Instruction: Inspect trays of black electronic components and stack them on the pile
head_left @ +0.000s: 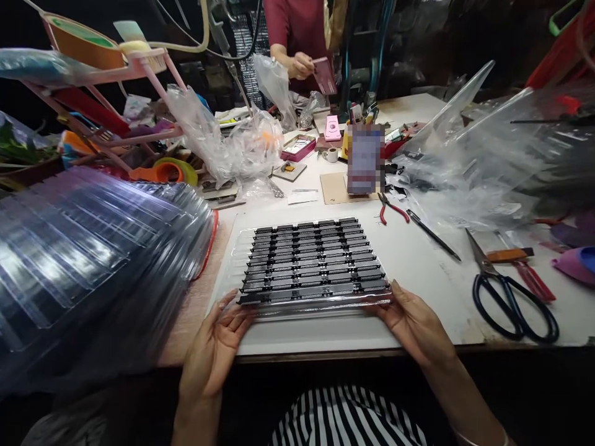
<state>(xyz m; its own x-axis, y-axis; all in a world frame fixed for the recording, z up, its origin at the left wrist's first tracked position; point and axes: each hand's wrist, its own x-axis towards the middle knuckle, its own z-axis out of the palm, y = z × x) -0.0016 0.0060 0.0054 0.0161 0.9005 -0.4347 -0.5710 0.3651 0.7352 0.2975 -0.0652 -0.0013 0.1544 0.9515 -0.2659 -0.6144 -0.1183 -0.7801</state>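
A clear plastic tray lies in front of me, tilted a little at its near edge. Rows of black comb-like strips fill most of it, each with fine teeth. My left hand grips the tray's near left corner, fingers under the edge. At the near right corner, my right hand holds the tray between thumb and fingers. A white sheet is beneath the tray on the table.
Stacked clear trays stand at left. To the right lie scissors, a pen, red-handled pliers and plastic bags. A phone stands at the back. Across the table, another person's hand holds a pinkish flat object.
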